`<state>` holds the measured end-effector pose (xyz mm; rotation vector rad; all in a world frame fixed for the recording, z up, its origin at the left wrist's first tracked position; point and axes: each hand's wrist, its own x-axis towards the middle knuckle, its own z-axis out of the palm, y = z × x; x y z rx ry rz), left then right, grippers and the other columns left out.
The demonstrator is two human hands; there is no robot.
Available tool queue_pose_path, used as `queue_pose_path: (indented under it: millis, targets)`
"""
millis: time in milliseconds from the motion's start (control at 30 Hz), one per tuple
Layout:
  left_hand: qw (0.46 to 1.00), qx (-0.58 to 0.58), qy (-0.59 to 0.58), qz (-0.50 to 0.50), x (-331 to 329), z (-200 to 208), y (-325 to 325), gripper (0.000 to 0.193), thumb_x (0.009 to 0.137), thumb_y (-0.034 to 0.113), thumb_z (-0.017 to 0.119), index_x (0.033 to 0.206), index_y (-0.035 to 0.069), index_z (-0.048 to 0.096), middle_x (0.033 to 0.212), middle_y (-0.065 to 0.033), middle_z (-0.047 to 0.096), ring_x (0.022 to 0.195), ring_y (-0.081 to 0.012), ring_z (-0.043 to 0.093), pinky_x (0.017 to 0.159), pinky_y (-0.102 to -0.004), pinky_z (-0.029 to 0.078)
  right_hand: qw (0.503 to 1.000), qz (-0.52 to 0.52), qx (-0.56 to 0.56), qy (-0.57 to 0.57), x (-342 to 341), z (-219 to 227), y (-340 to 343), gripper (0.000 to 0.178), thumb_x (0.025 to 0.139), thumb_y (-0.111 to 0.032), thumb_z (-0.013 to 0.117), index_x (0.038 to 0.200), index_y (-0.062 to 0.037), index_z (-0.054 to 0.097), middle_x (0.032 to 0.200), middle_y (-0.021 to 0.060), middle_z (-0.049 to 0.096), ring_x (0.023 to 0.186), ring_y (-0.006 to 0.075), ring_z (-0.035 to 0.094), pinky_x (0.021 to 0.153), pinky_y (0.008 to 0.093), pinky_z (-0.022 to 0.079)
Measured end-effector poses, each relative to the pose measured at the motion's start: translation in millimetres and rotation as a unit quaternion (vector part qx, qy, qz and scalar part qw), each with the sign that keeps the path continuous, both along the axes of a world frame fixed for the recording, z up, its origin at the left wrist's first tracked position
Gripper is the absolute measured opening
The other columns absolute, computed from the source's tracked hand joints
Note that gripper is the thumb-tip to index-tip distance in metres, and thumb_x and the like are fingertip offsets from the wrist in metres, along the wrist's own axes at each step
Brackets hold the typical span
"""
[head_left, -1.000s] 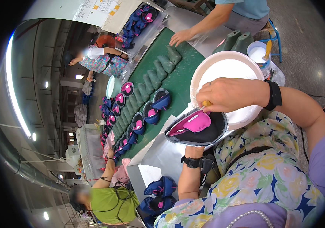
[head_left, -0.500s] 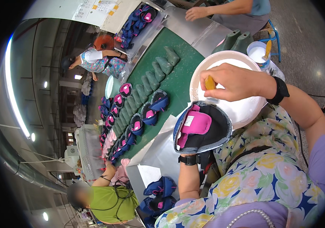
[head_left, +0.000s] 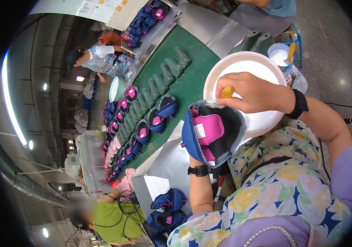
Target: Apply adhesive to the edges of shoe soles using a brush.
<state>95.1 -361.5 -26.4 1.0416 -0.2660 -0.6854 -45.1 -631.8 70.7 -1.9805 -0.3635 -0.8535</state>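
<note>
Navy and pink shoe upper (head_left: 211, 133), yellow brush handle (head_left: 226, 92), white bowl (head_left: 262, 119), green conveyor belt (head_left: 192, 80)

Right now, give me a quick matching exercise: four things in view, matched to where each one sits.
Things:
1. brush
2. shoe upper
3. white bowl
4. green shoe lasts

Places:
A. in rows on the green belt
B. pinched in the right hand
C. under the right hand, beside the belt
D. held up by the left hand, which is hidden behind it

Pairs: 1-B, 2-D, 3-C, 4-A
</note>
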Motion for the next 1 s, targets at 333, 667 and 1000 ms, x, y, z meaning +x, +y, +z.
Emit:
queue_pose_path:
  millis: [333,667,1000]
  targets:
    - [0.994,0.049,-0.055,0.079,43,-14,12,0.035,0.103,0.025,0.051,0.133,0.009,0.051,0.126,-0.0082,0.062,0.113,-0.0221,0.062,0.098,-0.0381,0.053,0.976,-0.006,0.201,0.08,-26,-14,38,0.014,0.088,-0.015,0.071,0.095,-0.0056,0.062,0.084,0.0081,0.068,0.078,0.0185,0.067,0.074,0.0295,0.05]
    - [0.964,0.065,-0.108,0.233,77,-49,36,0.033,0.103,0.024,0.05,0.132,0.009,0.052,0.123,-0.0075,0.064,0.109,-0.0211,0.064,0.094,-0.0365,0.056,0.978,-0.055,0.148,0.137,-25,-22,14,0.017,0.088,-0.008,0.07,0.1,-0.0035,0.06,0.088,0.0077,0.066,0.083,0.0166,0.065,0.076,0.0291,0.05]
    - [0.973,0.019,0.096,0.209,146,-67,10,0.015,0.097,0.016,0.061,0.112,0.014,0.062,0.094,-0.0005,0.069,0.073,-0.0138,0.068,0.055,-0.0241,0.057,0.918,-0.121,0.306,0.223,-61,-53,-27,0.012,0.09,-0.002,0.066,0.098,-0.0024,0.058,0.097,0.0048,0.063,0.088,0.0108,0.059,0.083,0.0254,0.047]
